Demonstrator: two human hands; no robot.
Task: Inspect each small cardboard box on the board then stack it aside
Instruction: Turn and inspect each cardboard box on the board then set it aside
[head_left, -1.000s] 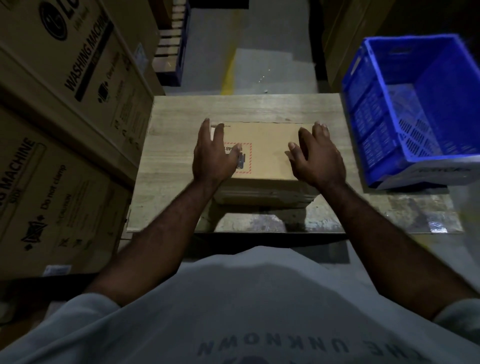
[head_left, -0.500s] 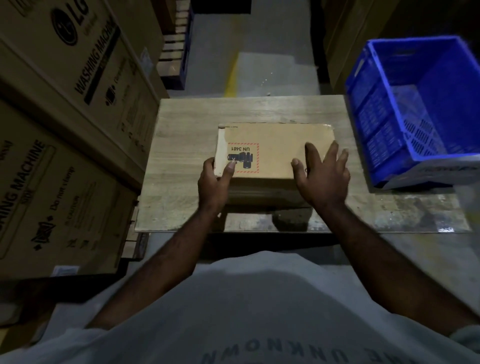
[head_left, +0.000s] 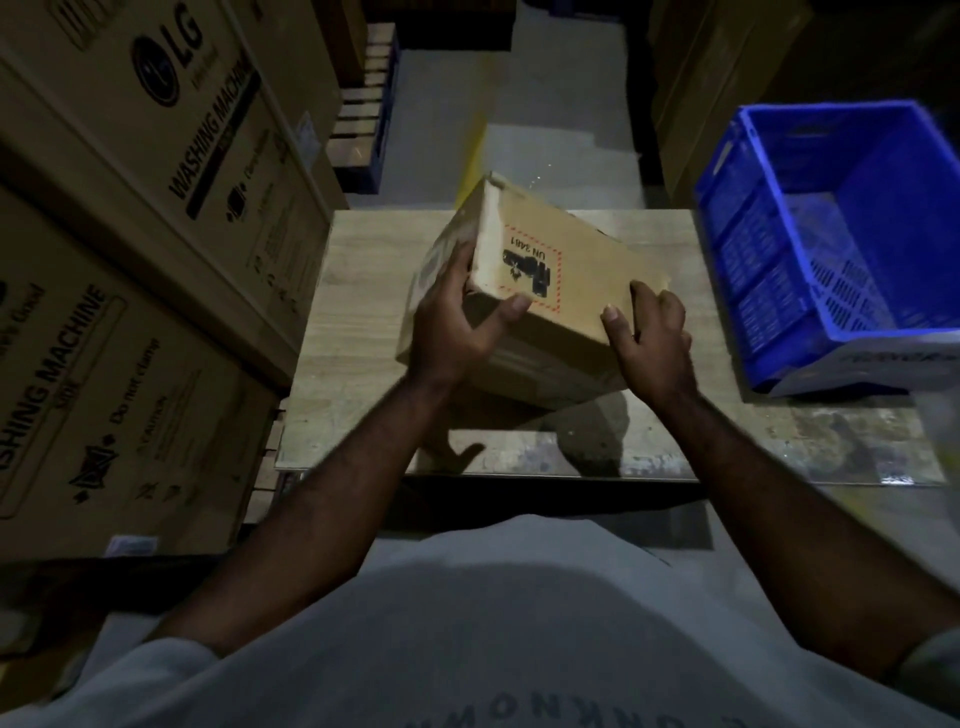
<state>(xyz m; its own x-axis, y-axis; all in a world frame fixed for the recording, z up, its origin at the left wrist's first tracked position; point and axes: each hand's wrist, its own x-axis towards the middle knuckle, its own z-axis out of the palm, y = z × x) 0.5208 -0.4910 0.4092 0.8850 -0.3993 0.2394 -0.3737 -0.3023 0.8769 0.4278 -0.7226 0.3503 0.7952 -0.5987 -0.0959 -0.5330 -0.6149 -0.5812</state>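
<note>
A small brown cardboard box (head_left: 582, 270) with a red-dashed "UN 3481" label hangs tilted above the wooden board (head_left: 358, 332), its left end raised. My left hand (head_left: 457, 322) grips its left end, thumb on the top face and fingers on the side. My right hand (head_left: 649, 338) holds the near right corner, thumb on top and fingers round the edge. The box's underside is hidden.
A blue plastic crate (head_left: 831, 249) stands on the right end of the board. Large washing machine cartons (head_left: 130, 234) are stacked close on the left. Beyond the board lie a grey floor with a yellow line (head_left: 472, 150) and stacked pallets (head_left: 369, 98).
The box has left the board and tipped, its left end rising. Both hands went from resting on its near edge to gripping its ends.
</note>
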